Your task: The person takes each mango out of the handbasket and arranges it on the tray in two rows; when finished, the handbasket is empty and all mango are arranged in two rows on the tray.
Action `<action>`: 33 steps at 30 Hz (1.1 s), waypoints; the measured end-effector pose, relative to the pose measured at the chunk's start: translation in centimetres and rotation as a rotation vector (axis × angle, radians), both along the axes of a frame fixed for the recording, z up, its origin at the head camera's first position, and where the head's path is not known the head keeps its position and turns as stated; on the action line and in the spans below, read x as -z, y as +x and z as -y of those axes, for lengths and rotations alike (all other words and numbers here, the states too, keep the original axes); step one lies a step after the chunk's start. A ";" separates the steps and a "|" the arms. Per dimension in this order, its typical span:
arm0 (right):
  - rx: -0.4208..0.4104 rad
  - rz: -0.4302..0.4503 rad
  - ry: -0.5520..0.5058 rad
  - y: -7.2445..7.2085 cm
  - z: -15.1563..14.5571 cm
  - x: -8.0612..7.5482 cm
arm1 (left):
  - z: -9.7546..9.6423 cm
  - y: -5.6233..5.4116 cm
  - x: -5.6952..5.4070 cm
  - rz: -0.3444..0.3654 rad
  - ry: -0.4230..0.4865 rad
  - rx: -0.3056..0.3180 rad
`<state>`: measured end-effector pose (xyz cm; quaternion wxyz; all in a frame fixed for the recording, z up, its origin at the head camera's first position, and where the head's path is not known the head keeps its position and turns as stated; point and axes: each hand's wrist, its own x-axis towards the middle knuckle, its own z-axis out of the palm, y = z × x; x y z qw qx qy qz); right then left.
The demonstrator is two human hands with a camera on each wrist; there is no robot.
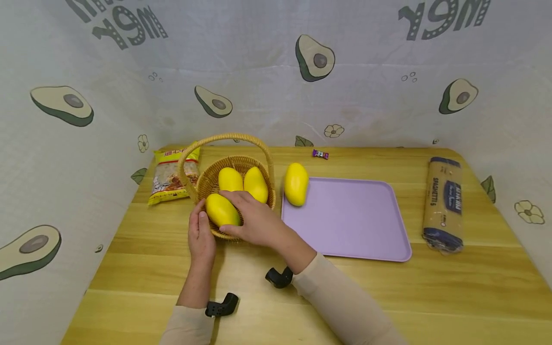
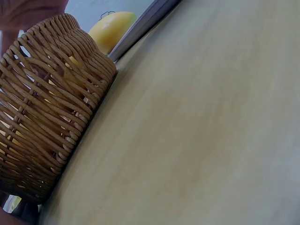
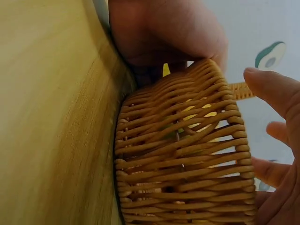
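A wicker basket (image 1: 270, 194) with an arched handle holds three yellow mangoes. The front-left mango (image 1: 221, 210) lies beneath my right hand (image 1: 258, 223), whose thumb and fingers are spread over it. In the right wrist view, the fingers (image 3: 272, 171) of that hand stay above the basket rim with nothing clasped between them. My left hand (image 1: 201, 239) rests against the basket's left side with its fingers fairly straight. Two more mangoes, one at the back (image 1: 230, 179) and one at the right (image 1: 255, 184), sit inside. Weave hides most fruit in both wrist views.
A fourth mango (image 1: 296, 184) lies at the top-left corner of a lilac tray (image 1: 345, 220). Behind the basket's left side is a yellow food bag (image 1: 168, 177). A small purple candy (image 1: 320, 154) lies at the back, and a spaghetti pack (image 1: 444, 203) at the right.
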<state>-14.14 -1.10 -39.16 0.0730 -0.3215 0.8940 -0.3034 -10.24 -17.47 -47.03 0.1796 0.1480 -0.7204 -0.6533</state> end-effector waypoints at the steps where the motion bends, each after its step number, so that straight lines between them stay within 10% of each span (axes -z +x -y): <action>1: -0.013 0.017 0.010 -0.3 0.2 0.1 | 0.0 0.0 0.0 0.002 0.002 0.002; 33: -0.102 0.062 0.082 -2.7 2.8 1.3 | 0.0 0.1 0.1 -0.011 0.021 0.008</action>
